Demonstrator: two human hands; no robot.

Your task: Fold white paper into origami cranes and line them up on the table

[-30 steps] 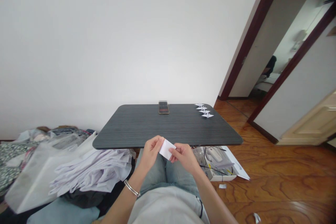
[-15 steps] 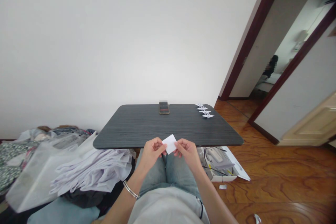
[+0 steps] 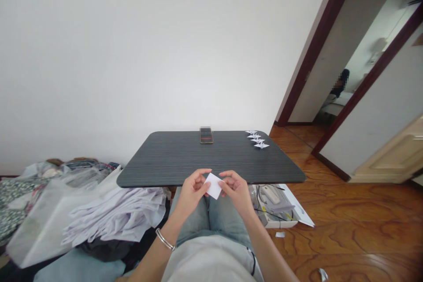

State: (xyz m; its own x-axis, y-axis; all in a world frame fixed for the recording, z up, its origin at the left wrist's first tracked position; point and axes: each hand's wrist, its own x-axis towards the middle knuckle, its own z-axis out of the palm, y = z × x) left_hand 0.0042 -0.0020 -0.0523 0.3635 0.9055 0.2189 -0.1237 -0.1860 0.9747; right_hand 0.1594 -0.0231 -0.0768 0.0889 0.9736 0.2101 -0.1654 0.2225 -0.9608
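A small white folded square of paper (image 3: 213, 186) is held between my two hands, just over the near edge of the dark table (image 3: 178, 154). My left hand (image 3: 195, 186) pinches its left corner with the thumb on top; the index finger is stretched out above. At the opposite corner, my right hand (image 3: 235, 187) grips the paper with thumb and fingers, its index finger lifted slightly. The paper stands on one corner, diamond-like, facing me. Several white paper cranes (image 3: 257, 140) stand in a slanting row at the table's back right.
A phone (image 3: 206, 135) stands propped at the table's back edge by the wall. Left of the table lies a pile of white cloth (image 3: 115, 216) and plastic bags. A box of cables (image 3: 276, 207) sits on the floor at right. Through the doorway a person (image 3: 340, 83) is visible.
The paper has turned slightly and sits a little lower, now more squarely on its corner. Both index fingers have lifted and stretched out along its upper side.
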